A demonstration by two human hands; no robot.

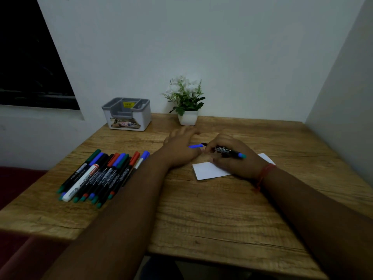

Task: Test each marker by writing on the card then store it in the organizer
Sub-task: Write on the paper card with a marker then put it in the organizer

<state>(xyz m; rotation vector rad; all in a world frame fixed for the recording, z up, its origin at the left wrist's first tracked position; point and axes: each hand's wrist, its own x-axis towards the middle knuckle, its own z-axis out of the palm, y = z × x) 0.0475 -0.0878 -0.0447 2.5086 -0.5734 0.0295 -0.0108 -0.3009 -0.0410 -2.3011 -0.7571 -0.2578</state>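
The organizer (pixel 126 114), far left on the wooden table (pixel 222 209), carries a yellow sticker inside and a printed label on its front; neither can be read, apart from what looks like "OP". White print on the marker barrels is too small to read. The right hand (pixel 232 156) grips a black marker (pixel 224 149) with a blue end, tip pointing left, above the white card (pixel 210 170). The blue cap (pixel 195 146) shows just left of the tip, against the left hand (pixel 179 148), whose fingers lie spread and blurred. A row of capped markers (pixel 101 174) lies near left. A potted plant (pixel 186 102) stands at the far edge.
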